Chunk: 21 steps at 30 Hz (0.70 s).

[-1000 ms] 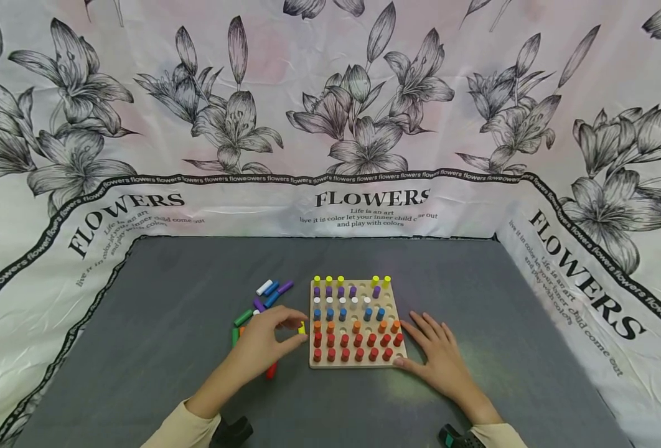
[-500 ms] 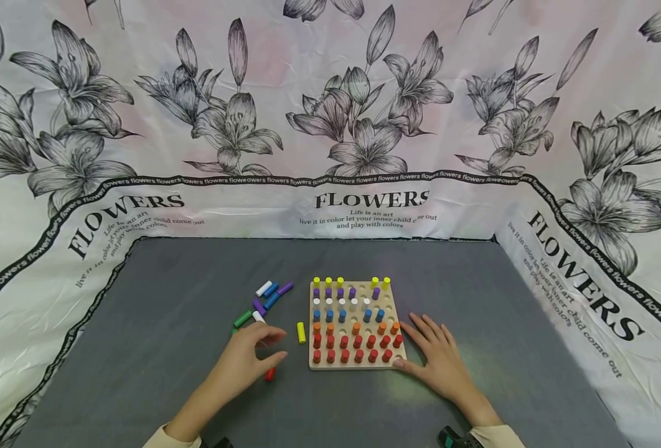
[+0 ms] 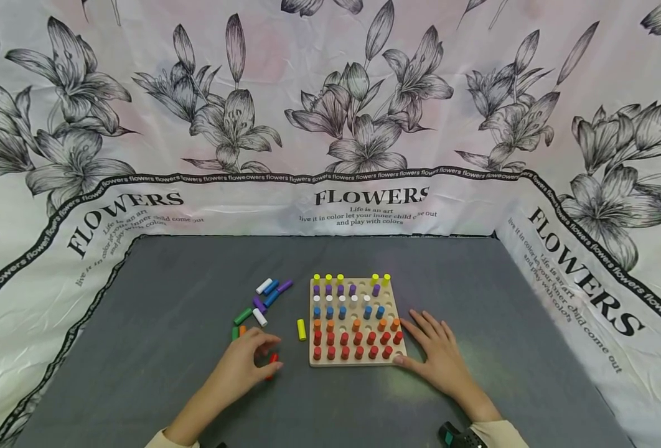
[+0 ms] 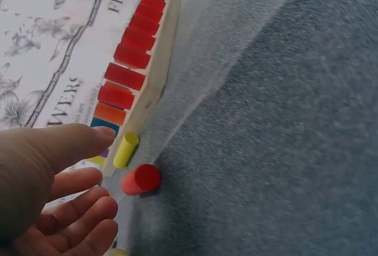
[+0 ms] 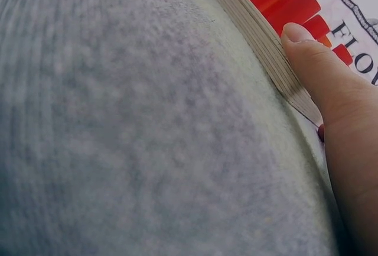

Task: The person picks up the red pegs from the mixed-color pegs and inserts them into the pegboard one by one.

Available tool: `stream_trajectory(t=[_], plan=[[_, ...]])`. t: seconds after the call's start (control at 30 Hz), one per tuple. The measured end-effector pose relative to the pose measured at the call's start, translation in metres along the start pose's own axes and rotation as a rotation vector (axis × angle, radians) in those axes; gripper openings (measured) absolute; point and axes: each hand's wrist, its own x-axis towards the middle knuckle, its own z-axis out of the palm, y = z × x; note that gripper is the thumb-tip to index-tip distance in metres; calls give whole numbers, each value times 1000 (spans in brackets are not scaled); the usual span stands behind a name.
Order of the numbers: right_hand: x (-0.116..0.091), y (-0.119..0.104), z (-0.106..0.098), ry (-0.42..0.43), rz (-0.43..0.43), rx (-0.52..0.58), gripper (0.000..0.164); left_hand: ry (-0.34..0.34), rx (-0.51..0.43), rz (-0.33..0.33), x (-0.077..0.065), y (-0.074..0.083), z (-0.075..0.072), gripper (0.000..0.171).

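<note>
My left hand (image 3: pixel 245 359) hovers beside a loose red peg (image 4: pixel 142 179), which lies on the grey cloth left of the board. In the left wrist view its thumb and fingers are apart, and the peg lies just beyond them. A loose yellow peg (image 3: pixel 301 330) lies between that hand and the wooden pegboard (image 3: pixel 358 364). Upright pegs fill much of the board in colour rows, from yellow at the back to red at the front. My right hand (image 3: pixel 439 361) rests spread at the board's right side, its thumb (image 5: pixel 304 52) on the near right corner.
Behind my left hand lies a loose group of pegs, including a green peg (image 3: pixel 243 317), a white peg (image 3: pixel 259 317), a blue peg (image 3: pixel 272 298) and a purple peg (image 3: pixel 285 285). A flower-printed cloth (image 3: pixel 364 218) borders the grey tabletop (image 3: pixel 196 280) at the back and sides.
My left hand has put the yellow peg down left of the board, drawn back to the left, and lowered toward the red peg. The right hand stays in place.
</note>
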Motion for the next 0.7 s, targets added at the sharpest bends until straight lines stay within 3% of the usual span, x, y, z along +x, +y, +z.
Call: stream_trajectory(t=[0.33, 0.7], plan=[[1, 1, -3, -18, 6, -3, 81, 9, 26, -3, -1, -3, 2, 33], [0, 1, -3, -34, 21, -5, 81, -53, 18, 8, 1, -9, 5, 34]])
